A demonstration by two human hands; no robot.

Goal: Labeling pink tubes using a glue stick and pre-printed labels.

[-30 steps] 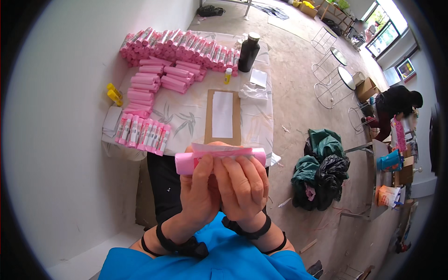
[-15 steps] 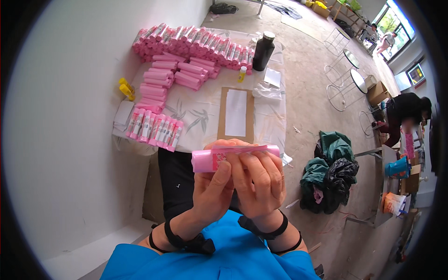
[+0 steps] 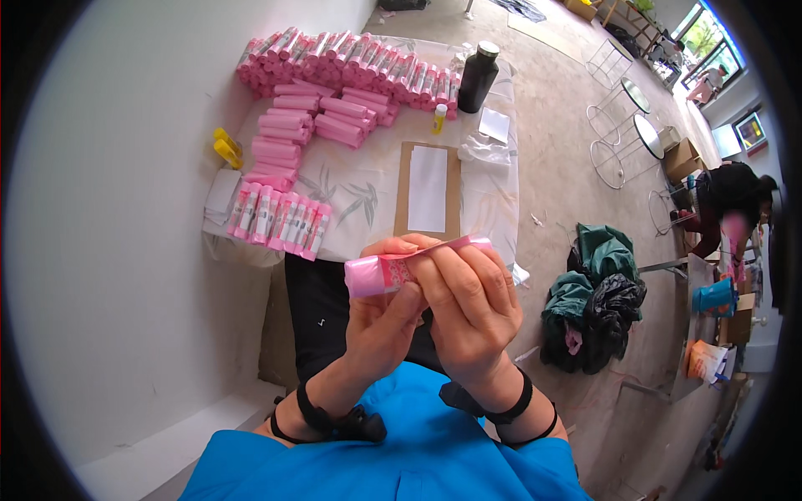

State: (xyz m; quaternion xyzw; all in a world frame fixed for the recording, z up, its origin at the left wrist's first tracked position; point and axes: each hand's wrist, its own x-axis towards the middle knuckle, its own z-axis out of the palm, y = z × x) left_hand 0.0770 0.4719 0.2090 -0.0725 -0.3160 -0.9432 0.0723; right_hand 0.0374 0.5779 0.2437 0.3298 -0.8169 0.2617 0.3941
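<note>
White leaf-print tablecloth (image 3: 489, 196) up here, piled with labelled pink plastic rolls (image 3: 359, 63). Near its close edge, the left hand (image 3: 380, 334) pinches a glossy pink plastic roll (image 3: 364, 277), thumb in front; the right hand (image 3: 472, 313) curls fingers over its red-printed wrap (image 3: 397, 271), right thumb hidden.

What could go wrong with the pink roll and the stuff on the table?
The pink roll is held up off the table by the left hand and right hand, so it might drop if they slip. Its label has an edge standing away from the roll, so it could crease or sit crooked. The row of labelled rolls lies by the table's near edge, so a bump might knock some off.
</note>
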